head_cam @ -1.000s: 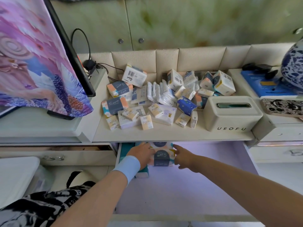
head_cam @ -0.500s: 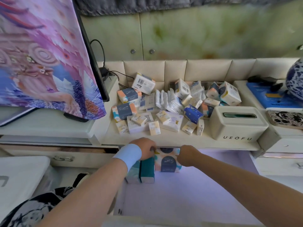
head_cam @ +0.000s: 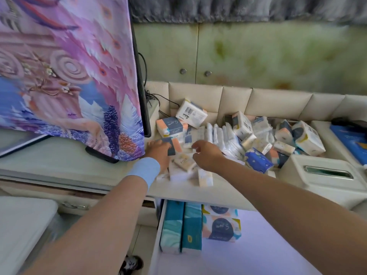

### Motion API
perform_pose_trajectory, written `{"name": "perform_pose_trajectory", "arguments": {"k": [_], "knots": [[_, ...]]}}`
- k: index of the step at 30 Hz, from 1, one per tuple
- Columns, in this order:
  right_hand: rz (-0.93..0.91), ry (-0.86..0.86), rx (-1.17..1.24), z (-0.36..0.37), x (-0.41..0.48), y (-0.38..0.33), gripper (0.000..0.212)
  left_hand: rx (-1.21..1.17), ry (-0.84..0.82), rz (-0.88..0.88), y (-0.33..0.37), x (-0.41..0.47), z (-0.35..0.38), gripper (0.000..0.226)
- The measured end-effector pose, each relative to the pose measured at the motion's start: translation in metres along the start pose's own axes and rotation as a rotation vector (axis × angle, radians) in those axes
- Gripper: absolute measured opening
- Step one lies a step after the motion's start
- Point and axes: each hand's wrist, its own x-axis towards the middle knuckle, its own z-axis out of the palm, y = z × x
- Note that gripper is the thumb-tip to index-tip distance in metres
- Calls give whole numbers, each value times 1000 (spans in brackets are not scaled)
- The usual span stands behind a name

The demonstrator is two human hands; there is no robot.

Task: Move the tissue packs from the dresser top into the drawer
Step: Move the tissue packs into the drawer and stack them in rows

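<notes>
The left grip point(head_cam: 158, 150), a pale blue wristband point(head_cam: 144, 171) behind it, lies on a navy-and-orange pack point(head_cam: 175, 146) near the left edge of the dresser top point(head_cam: 228, 192). Its fingers are laid over the pack's left end, but blur hides whether they curl round it, so I cannot tell. That pack lies flat, long axis left to right, orange end pointing right. The right grip point(head_cam: 206, 155) hovers just beside it, over the small cream packs point(head_cam: 184, 162), fingers loosely bent and apart, holding nothing.

The tissue packs point(head_cam: 241, 126) lie in a loose heap across the middle of the dresser top, from its left edge to the cream tissue box point(head_cam: 317, 176) at the right front. They are soft wrapped bricks, mostly white with navy, orange or yellow patches; a deep blue pack point(head_cam: 258, 160) sits beside the tissue box. A barcode pack point(head_cam: 191, 113) leans tilted against the padded back edge. A narrow cream pack point(head_cam: 205, 176) lies nearest the front edge, long axis front to back.

Below the front edge the drawer point(head_cam: 268, 245) stands open, its floor lavender. In its back left corner two teal packs point(head_cam: 172, 227) stand on edge, touching, long axes front to back. Against their right side lies a patterned pack point(head_cam: 221, 228) with a navy circle (its print reads upside down from here), long axis left to right; another like it sits behind, half under the dresser top.
</notes>
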Motion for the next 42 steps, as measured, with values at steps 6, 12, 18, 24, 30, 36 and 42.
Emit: {"name": "perform_pose_trajectory", "arguments": {"k": [6, 12, 18, 24, 30, 36, 42], "knots": [[-111, 74, -291, 23, 79, -24, 49, 111, 55, -56, -4, 45, 22, 64], [-135, 259, -602, 10, 152, -39, 74, 41, -50, -115, -16, 73, 29, 91], [-145, 322, -528, -5, 184, -28, 87, 43, 33, -139, -11, 79, 35, 79], [-117, 447, -675, -15, 184, -15, 78, 48, 154, -98, -5, 79, 38, 80], [-269, 428, -619, -27, 147, -14, 41, 121, 287, 66, 20, 64, 18, 75], [-303, 344, -371, -67, 68, 2, 50, 31, 306, 244, 48, 37, -6, 67], [-149, 299, -225, -90, -34, 28, 51, 144, 202, 466, 70, -24, -4, 50]]}}
